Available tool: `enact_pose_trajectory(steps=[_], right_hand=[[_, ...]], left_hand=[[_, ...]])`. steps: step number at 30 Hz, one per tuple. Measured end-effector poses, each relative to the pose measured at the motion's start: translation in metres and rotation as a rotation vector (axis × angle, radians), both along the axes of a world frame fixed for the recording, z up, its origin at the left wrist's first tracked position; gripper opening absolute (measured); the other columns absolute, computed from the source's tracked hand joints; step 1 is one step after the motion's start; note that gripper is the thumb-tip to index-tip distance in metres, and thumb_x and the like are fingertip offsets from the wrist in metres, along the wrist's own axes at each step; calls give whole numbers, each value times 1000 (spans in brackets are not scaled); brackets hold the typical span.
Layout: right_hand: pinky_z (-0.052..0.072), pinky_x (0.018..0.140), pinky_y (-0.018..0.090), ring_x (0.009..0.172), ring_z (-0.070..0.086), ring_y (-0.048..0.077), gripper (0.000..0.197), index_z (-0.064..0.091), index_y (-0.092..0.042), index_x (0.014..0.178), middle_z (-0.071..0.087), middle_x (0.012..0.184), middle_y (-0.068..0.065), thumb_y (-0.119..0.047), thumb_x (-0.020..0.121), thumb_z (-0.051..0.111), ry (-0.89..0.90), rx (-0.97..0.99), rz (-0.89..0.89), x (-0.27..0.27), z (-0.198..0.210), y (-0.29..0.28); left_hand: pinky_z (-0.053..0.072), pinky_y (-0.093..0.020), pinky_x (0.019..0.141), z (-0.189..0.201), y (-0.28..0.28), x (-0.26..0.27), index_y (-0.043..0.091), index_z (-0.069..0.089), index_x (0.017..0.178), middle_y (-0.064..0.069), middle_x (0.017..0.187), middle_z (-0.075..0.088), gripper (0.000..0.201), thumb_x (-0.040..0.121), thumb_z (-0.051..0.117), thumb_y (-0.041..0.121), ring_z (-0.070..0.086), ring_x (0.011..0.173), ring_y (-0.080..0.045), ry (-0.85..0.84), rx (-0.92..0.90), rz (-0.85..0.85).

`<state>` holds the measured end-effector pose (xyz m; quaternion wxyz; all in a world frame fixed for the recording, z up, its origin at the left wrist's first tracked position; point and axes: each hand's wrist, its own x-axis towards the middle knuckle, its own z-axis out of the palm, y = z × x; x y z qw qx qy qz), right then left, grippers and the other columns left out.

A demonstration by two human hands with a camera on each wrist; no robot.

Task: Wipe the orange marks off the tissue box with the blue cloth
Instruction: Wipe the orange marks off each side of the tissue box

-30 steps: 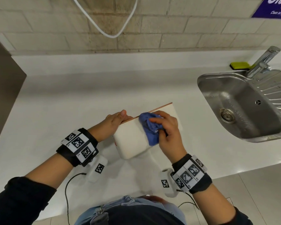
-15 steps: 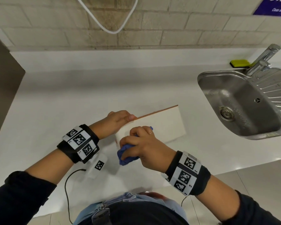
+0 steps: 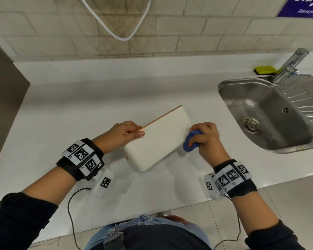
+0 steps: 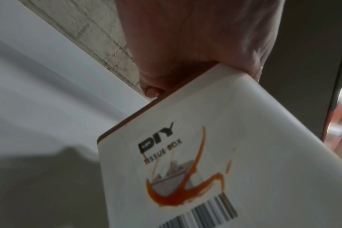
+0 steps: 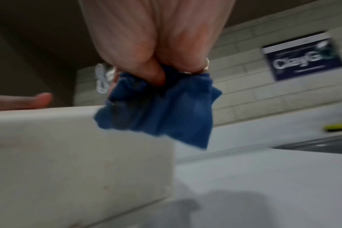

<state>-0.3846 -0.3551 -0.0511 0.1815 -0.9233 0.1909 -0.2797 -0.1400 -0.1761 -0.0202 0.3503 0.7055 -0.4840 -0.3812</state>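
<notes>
Left of the sink, the tissue box stood tilted on the surface. The left hand gripped its far edge; the right hand clutched the bunched blue cloth beside its sink-side end. Orange marks remained on the opposite end, so wiping elsewhere could miss them.

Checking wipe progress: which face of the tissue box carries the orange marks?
The labelled end face of the tissue box, beside the left hand, printed "DIY TISSUE BOX" with a barcode. The broad upward face looks plain white.
</notes>
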Motion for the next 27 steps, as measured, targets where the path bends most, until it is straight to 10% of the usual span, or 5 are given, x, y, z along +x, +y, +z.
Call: enact_pose_trajectory(steps=[6,11,15,21,27], right_hand=[[41,71,16,74,55,-4,48,60,-32,69,54,80,1,12,77,41,-311,700,-395,-13,8,-14],[50,57,21,64,50,14,27,51,-13,77,57,62,-2,11,84,42,-737,1563,-349,-10,10,-13],[57,65,25,73,62,20,63,60,-9,73,63,69,6,10,17,83,-932,2048,-99,-2,6,-8],[56,78,51,109,57,32,54,68,-7,81,68,96,13,11,32,80,-925,2215,26,13,10,7],[44,90,53,100,61,31,61,68,-7,82,69,92,13,2,26,89,-853,2183,35,27,2,12]], left_hand=[[37,-36,96,2,25,24,56,58,100,12,103,57,53,63,36,86,54,104,-11,-195,44,-45],[25,-26,94,16,45,35,59,45,108,19,113,51,55,64,26,88,40,103,-15,-483,94,-153],[17,-19,90,23,60,43,37,44,128,11,113,50,74,73,20,81,42,98,-9,-792,39,-306],[14,-30,95,21,76,62,30,42,129,6,117,56,59,87,20,65,36,104,0,-997,54,-385],[-7,-34,112,10,90,63,37,33,137,4,131,50,54,87,36,57,37,125,-8,-964,87,-212]])
